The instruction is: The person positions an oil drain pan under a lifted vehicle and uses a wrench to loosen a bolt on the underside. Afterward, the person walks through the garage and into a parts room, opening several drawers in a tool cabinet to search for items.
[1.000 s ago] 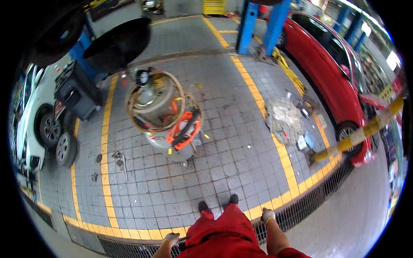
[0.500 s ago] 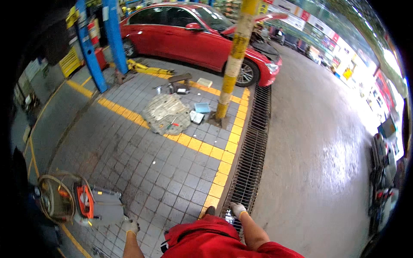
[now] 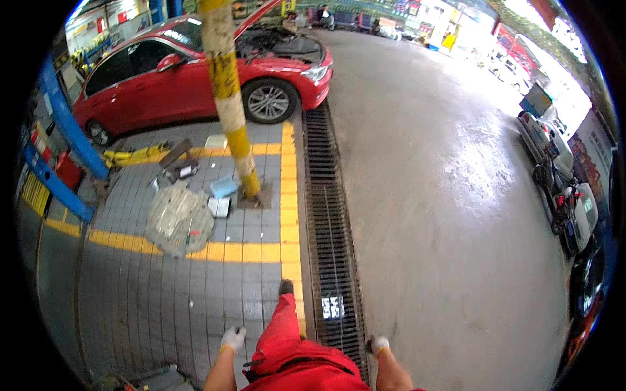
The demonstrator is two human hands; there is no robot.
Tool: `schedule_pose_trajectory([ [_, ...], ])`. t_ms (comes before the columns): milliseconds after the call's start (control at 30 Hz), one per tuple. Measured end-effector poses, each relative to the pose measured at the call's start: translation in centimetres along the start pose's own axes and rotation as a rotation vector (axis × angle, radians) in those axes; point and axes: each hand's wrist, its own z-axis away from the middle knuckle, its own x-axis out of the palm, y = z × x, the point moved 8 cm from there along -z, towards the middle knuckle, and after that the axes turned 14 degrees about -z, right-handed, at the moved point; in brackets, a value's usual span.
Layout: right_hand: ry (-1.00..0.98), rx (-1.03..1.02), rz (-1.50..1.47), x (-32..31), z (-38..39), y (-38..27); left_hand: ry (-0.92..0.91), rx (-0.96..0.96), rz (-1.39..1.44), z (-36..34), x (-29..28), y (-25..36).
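My left hand point(image 3: 233, 339), in a pale work glove, hangs over the grey tiled floor point(image 3: 215, 293) beside my red trouser leg. Its thumb stands apart from loosely bent fingers, and nothing shows in it. My right hand point(image 3: 379, 343), gloved too, hangs at the right edge of the floor drain grate point(image 3: 332, 221). Its fingers are dark, small and partly turned away, so their pose is unclear. Neither hand touches anything that I can make out. One dark shoe point(image 3: 286, 287) is forward on the yellow floor line point(image 3: 291, 254).
A red car point(image 3: 163, 85) with its hood raised stands ahead, behind a yellow-and-white post point(image 3: 228, 98). Near the post lie a grey undertray panel point(image 3: 179, 218) and a blue tray point(image 3: 223, 188). Blue lift columns point(image 3: 72, 127) rise at left; a motorcycle point(image 3: 554, 195) is parked at right.
My view has swung right and come nearer to the car and the post. The cart with the orange part has slid mostly out of sight at lower left. Both arms have swung.
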Motion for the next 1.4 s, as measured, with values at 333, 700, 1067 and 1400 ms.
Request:
schedule_pose_trajectory([
  [333,0.171,0.198,-0.542,-11.1,-12.8,3.4,-0.477,-0.043,-0.250,-21.5,-3.8,14.8],
  [700,0.582,0.477,-1.881,-32.6,-30.8,11.4,-0.253,0.417,-0.421,-49.4,-14.0,64.1],
  [1067,0.211,0.632,-1.702,-55.1,-46.7,29.1,-0.323,0.374,-0.326,-51.3,-5.1,93.0],
  [1400,0.546,-0.064,-2.110,-104.5,-81.2,42.2,-0.464,0.979,-0.186,-64.7,-0.6,109.6],
])
